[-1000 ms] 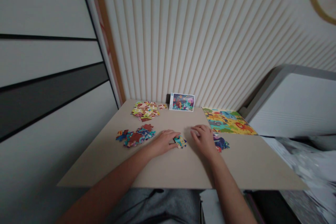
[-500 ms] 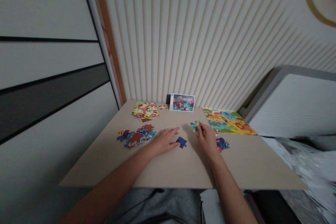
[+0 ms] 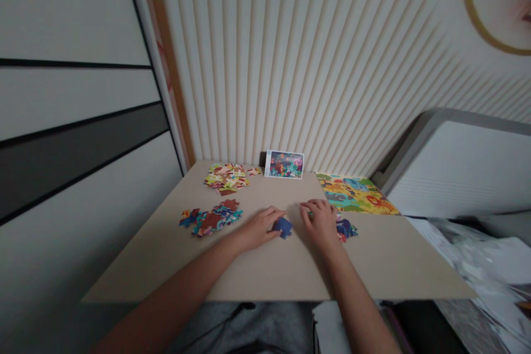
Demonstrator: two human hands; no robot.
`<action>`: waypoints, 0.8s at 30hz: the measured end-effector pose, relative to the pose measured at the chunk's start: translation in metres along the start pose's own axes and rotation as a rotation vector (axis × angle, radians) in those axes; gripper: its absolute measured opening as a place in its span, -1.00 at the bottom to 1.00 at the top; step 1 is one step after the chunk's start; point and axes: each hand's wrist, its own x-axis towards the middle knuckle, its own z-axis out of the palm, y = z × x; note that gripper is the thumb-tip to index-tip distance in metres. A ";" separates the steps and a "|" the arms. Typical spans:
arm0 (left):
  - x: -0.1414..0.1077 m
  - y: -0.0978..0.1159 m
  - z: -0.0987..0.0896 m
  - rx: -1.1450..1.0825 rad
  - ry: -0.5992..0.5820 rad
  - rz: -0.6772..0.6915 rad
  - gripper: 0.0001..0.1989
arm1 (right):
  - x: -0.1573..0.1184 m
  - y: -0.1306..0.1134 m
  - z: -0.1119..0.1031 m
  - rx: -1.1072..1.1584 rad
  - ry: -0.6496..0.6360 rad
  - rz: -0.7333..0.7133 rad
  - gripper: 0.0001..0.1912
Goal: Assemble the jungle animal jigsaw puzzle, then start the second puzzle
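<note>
- Puzzle pieces (image 3: 211, 221): one brown-blue pile, one yellow pile (image 3: 227, 177) behind, on the worktop (image 3: 265, 274).
- Left hand (image 3: 255, 230): grip closed on one blue piece (image 3: 284, 227).
- One standing picture card (image 3: 284, 165).
- Right hand (image 3: 322, 223): curled; cannot tell whether its grip holds anything.
- One small pile (image 3: 347, 228), one animal picture (image 3: 357, 194).

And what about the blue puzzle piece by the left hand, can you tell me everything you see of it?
The blue puzzle piece looks like thin card, with a plain dark-blue side facing up and a knobbly edge. It seems to lie flat on the pale table, between the two hands. The left hand is right against it, its thumb overlapping one edge; I can't tell if it's gripped.
</note>
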 end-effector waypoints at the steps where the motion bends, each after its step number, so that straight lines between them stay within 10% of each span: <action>1: 0.000 0.001 0.000 -0.010 0.011 0.016 -0.45 | 0.000 -0.008 0.000 0.056 -0.057 -0.076 -0.74; 8: -0.003 0.011 -0.001 0.019 0.082 0.117 -0.44 | -0.005 -0.025 0.004 0.235 -0.244 -0.211 -0.81; 16: -0.014 0.025 -0.016 0.416 0.068 0.129 -0.78 | -0.008 0.064 -0.007 0.099 -0.096 0.208 -0.52; 24: -0.057 -0.008 -0.068 0.764 -0.029 -0.111 -0.51 | -0.038 0.110 -0.013 -0.016 -0.247 -0.015 -0.30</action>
